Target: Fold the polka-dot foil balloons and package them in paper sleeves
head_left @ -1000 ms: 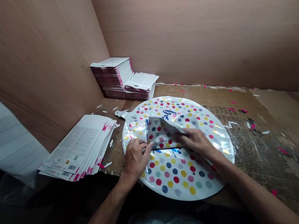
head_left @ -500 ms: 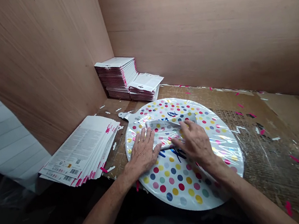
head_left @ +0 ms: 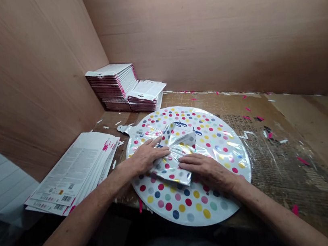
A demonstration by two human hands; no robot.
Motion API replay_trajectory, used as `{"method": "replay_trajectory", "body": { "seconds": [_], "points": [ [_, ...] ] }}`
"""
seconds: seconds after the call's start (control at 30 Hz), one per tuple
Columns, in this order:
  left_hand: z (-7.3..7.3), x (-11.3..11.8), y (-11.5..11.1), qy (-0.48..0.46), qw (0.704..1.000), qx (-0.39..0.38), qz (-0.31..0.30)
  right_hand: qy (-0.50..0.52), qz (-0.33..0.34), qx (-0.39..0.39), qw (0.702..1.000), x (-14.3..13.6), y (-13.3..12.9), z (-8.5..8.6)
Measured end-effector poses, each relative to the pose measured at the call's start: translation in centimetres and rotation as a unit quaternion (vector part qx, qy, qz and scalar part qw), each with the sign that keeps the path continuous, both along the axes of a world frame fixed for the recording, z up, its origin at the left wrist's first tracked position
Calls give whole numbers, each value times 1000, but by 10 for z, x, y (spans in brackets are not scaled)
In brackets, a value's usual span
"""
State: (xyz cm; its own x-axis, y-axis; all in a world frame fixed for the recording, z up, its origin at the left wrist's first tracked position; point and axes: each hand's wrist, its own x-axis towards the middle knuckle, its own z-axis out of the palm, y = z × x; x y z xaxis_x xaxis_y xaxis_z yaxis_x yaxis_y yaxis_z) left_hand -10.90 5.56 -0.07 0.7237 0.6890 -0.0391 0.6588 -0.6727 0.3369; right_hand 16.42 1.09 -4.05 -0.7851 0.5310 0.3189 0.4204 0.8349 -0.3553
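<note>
A round, flat foil balloon (head_left: 190, 202), white with coloured dots and blue lettering, lies in front of me, its tab pointing to the back left. On top of it sits a smaller folded piece of the same dotted foil (head_left: 172, 172), creased and shiny. My left hand (head_left: 147, 156) rests on the left side of this folded piece, fingers stretched to the right. From the right, my right hand (head_left: 208, 169) lies flat with its fingertips on the folded foil's right edge. Neither hand grips anything that I can see.
To the left lies a fanned stack of printed white card sleeves (head_left: 70, 173). Two piles of similar sleeves (head_left: 113, 87) stand in the back corner against the wooden walls (head_left: 200, 32). Pink and white paper scraps (head_left: 302, 160) are scattered over the taped cardboard surface (head_left: 284, 179).
The folded foil has been turned and now lies at a slant. My right hand has moved down to its right edge, and my left hand has turned to point rightward. The view has shifted slightly.
</note>
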Motion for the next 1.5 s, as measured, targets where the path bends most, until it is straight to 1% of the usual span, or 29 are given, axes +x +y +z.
{"method": "replay_trajectory", "body": {
  "seconds": [0.03, 0.07, 0.13, 0.2, 0.23, 0.3, 0.33, 0.4, 0.5, 0.57, 0.63, 0.7, 0.77, 0.83, 0.9, 0.93, 0.97, 1.03, 1.1, 1.17, 1.2, 1.27, 1.3, 1.33, 1.37, 1.4, 1.43, 1.47, 1.5],
  "points": [
    [-3, -3, 1, -9, 1000, -11, 19, 49, -42, -58, 996, 5, 2, -2],
    [-6, -5, 1, -23, 999, -20, 39, 95, -100, -114, 984, 6, 5, -3],
    [-9, -2, 1, -59, 993, -43, 90, 159, -242, -197, 936, 2, 16, -3],
    [-10, 9, 2, -76, 978, -46, 191, 177, -374, -224, 882, -9, 29, -1],
    [-10, 16, 2, -68, 964, -35, 254, 166, -419, -221, 865, -15, 35, 0],
    [-12, 33, 5, -23, 933, 3, 360, 94, -480, -192, 851, -27, 46, 5],
    [-14, 41, 6, 4, 919, 24, 393, 39, -500, -170, 849, -32, 50, 8],
    [-18, 54, 9, 49, 904, 55, 422, -80, -522, -129, 839, -41, 54, 15],
    [-26, 65, 11, 89, 894, 84, 432, -213, -525, -130, 814, -51, 58, 26],
    [-31, 69, 12, 104, 896, 92, 421, -245, -522, -120, 808, -56, 64, 33],
    [-35, 71, 13, 113, 903, 95, 404, -245, -493, -74, 832, -61, 76, 40],
    [-36, 71, 14, 116, 908, 94, 393, -237, -418, -60, 875, -65, 93, 46],
    [-35, 68, 13, 108, 909, 95, 392, -232, -341, -100, 906, -67, 107, 50],
    [-32, 60, 11, 69, 908, 122, 394, -226, -302, -134, 916, -63, 113, 51],
    [-30, 52, 5, -9, 905, 153, 397, -200, -281, -150, 927, -54, 108, 49],
    [-29, 49, 2, -56, 903, 154, 397, -173, -265, -164, 934, -50, 101, 46],
    [-29, 47, -2, -104, 903, 135, 395, -139, -247, -180, 942, -46, 93, 43],
    [-29, 48, -12, -192, 898, 58, 392, -71, -215, -211, 951, -42, 74, 36],
    [-28, 51, -22, -256, 883, -1, 394, -39, -198, -226, 953, -44, 56, 29],
    [-25, 46, -33, -286, 870, -9, 401, -30, -182, -231, 955, -46, 43, 24],
    [-22, 38, -39, -281, 869, 10, 406, -26, -176, -235, 956, -46, 38, 22],
    [-15, 12, -50, -219, 872, 85, 430, -10, -186, -245, 951, -41, 31, 17],
    [-10, -6, -56, -159, 867, 136, 452, 0, -199, -254, 946, -36, 29, 14],
    [-5, -25, -62, -83, 853, 187, 480, 8, -211, -265, 941, -31, 27, 11],
    [0, -45, -66, 0, 831, 222, 510, 16, -217, -276, 936, -26, 26, 9],
    [4, -63, -69, 77, 810, 228, 534, 23, -218, -284, 933, -21, 25, 6],
    [7, -79, -71, 139, 797, 212, 549, 28, -215, -290, 932, -18, 24, 5],
    [9, -91, -71, 184, 791, 183, 553, 32, -211, -291, 932, -15, 23, 3],
    [10, -101, -69, 213, 795, 150, 548, 37, -212, -290, 933, -14, 21, 2]
  ]
}}
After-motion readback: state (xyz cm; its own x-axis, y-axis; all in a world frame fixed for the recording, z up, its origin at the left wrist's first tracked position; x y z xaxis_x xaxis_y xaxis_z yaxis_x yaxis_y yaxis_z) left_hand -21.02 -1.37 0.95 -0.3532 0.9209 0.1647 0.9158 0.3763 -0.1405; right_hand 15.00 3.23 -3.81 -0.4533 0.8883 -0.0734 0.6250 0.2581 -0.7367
